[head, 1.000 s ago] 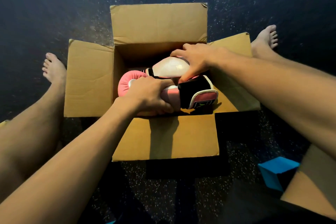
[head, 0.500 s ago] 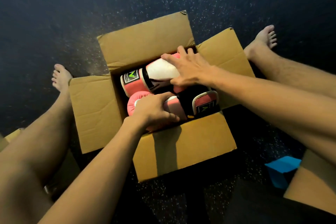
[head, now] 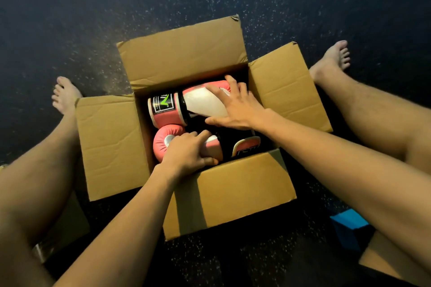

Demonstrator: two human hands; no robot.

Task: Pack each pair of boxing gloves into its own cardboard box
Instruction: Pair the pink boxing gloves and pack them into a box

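Near glove [head: 161,144] now sits deeper in the cardboard box [head: 112,147], gripped by left hand [head: 186,154], right hand [head: 238,107] flat-fingered pressing far glove [head: 200,105]; padding may spring back above the rim once released.

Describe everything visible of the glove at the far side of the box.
The far glove lies on its side inside the open cardboard box, cuff pointing left. Pink padding, glossy white panel, leather-like; black cuff band with a green logo. The right hand rests spread on the white panel; the near glove lies beside it.

Two gloves [head: 200,106] [head: 163,143], one open box [head: 233,186]
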